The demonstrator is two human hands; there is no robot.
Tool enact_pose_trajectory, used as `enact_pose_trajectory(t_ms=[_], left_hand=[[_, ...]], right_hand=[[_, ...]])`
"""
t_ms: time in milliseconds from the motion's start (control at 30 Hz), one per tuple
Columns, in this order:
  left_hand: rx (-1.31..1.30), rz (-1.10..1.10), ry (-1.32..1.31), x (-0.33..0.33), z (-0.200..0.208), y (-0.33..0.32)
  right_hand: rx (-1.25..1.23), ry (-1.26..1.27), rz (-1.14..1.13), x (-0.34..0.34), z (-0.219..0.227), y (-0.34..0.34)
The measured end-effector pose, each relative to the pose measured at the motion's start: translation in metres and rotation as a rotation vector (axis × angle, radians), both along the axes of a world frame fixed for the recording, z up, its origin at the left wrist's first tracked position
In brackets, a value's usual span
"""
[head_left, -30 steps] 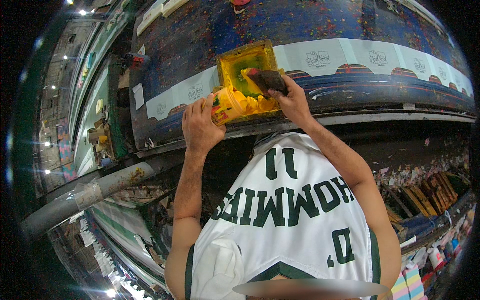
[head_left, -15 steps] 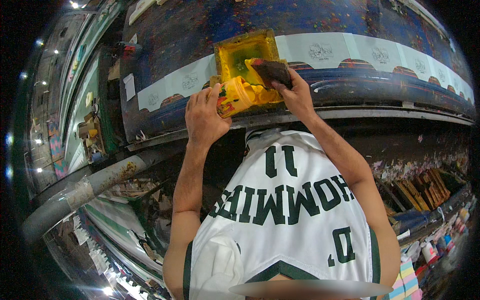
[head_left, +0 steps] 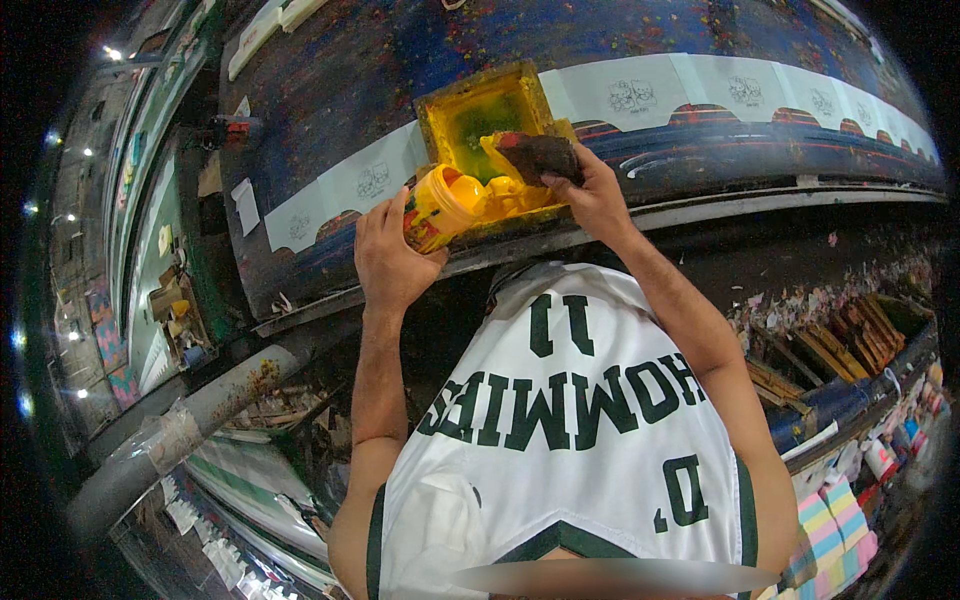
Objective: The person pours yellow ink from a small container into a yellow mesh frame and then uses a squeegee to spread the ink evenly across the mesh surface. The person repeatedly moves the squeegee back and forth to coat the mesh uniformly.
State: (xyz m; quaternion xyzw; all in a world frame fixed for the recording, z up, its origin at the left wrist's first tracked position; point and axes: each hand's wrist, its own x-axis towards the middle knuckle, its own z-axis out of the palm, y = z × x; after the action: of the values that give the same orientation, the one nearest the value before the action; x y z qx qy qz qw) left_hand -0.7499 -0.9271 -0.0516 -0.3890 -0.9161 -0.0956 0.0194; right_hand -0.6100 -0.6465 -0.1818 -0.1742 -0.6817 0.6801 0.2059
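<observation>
My left hand (head_left: 385, 255) grips a yellow jar (head_left: 440, 207), tipped on its side with its mouth toward a yellow-stained printing frame (head_left: 480, 110). Thick yellow paint (head_left: 500, 192) lies at the frame's near edge. My right hand (head_left: 595, 190) holds a dark, paint-smeared block (head_left: 535, 152) over that paint. The frame rests on a long blue printing table (head_left: 330, 70), across a white fabric strip (head_left: 640, 90) with printed motifs.
A grey pipe (head_left: 190, 420) runs below the table at left. Wooden blocks (head_left: 840, 345) and coloured stacks (head_left: 830, 520) fill shelves at the lower right. More tables (head_left: 150, 200) stretch away on the left.
The jar has tipped further toward the frame and more yellow paint lies at the frame's edge. My right hand with the block has stayed over the paint.
</observation>
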Motion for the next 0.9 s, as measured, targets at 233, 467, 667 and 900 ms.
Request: enact_pose_trajectory(t_ms=[233, 467, 667, 900], left_hand=[[0.094, -0.001, -0.113, -0.012, -0.001, -0.011], [0.105, -0.101, -0.045, -0.017, 0.002, -0.005], [0.171, -0.124, -0.107, -0.020, 0.014, 0.002], [0.300, -0.164, -0.198, -0.024, 0.033, 0.008]], right_hand=[[-0.095, 0.030, 0.100, -0.009, 0.018, -0.001], [-0.060, 0.028, 0.115, -0.011, 0.017, 0.003], [-0.224, 0.143, 0.137, -0.006, 0.010, 0.011], [-0.279, 0.197, 0.220, -0.006, 0.015, 0.026]])
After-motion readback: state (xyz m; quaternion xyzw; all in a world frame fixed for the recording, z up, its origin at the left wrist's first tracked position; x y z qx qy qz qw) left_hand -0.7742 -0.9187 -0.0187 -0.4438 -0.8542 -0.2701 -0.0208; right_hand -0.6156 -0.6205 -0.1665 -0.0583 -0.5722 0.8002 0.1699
